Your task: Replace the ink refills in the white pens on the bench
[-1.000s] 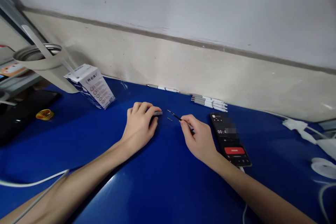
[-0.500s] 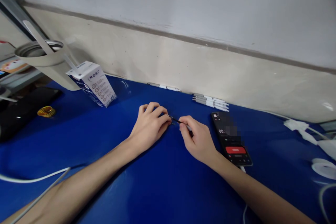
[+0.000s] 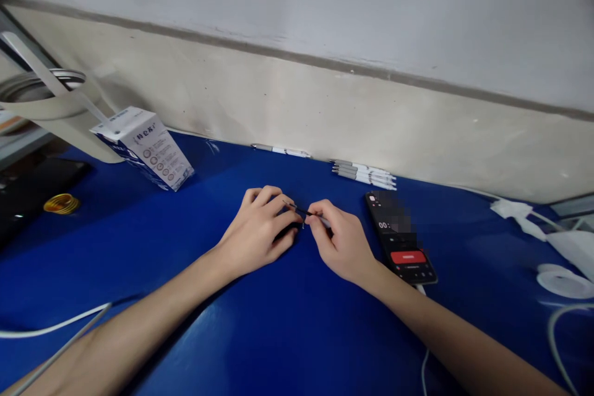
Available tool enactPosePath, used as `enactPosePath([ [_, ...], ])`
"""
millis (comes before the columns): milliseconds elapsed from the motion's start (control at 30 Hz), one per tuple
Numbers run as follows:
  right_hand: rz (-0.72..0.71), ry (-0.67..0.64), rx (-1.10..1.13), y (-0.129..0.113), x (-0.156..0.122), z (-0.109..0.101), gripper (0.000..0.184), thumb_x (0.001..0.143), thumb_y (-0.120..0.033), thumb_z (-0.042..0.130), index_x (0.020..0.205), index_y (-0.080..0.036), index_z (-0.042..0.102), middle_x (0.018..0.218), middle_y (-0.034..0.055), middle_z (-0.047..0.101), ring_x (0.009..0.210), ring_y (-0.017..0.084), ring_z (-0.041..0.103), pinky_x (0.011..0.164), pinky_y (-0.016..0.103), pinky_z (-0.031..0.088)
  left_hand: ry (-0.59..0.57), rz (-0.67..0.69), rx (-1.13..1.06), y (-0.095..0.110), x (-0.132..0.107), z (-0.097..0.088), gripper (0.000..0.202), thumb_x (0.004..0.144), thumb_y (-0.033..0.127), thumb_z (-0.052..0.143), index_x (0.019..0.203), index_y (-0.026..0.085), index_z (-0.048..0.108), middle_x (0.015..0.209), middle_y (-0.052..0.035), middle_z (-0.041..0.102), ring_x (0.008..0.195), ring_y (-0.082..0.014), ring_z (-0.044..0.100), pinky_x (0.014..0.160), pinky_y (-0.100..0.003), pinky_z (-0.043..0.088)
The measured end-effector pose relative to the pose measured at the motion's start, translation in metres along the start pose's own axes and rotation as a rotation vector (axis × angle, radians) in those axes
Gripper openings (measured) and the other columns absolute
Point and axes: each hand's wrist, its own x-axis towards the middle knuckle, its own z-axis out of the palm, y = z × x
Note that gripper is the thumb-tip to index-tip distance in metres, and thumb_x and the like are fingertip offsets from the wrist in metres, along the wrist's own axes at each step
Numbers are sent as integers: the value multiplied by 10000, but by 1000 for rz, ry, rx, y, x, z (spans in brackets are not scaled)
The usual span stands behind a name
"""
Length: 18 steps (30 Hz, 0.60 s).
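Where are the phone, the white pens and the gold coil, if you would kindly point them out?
Phone [image 3: 408,257], head view: its red screen button.
White pens [image 3: 364,174], head view: middle of the bundle.
Gold coil [image 3: 61,203], head view: its middle.

Look, something dark is hidden under the left hand, and the phone screen beside it is blurred!

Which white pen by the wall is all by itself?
The white-and-grey pen on the left. The other white-and-grey pens lie close together in a bunch further right along the wall.
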Motion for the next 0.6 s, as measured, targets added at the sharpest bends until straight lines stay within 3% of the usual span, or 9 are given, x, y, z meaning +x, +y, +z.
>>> enactPosePath([
  [333, -7, -37, 93, -1, -1, -2, 106, 928, -240, 441, 944, -214, 542, 716, -27, 633, 534, 92, 522, 548, 228, 350, 18, -38, -12, -2, 0, 1, 187, 905, 336, 554, 898, 183, 661, 1035, -68, 647, 1074, -269, 469, 871, -428, 336],
  [600, -36, -92, 88, -4, 0, -4, 128, 926, -236, 445, 961, -204, 565, 656, -52, 566, 505, 74, 475, 538, 223, 335, 50, -108, 52, -2, -1, 1, 140, 909, 240, 525, 891, 178, 649, 1012, -60, 652, 1064, -270, 473, 847, -423, 351],
])
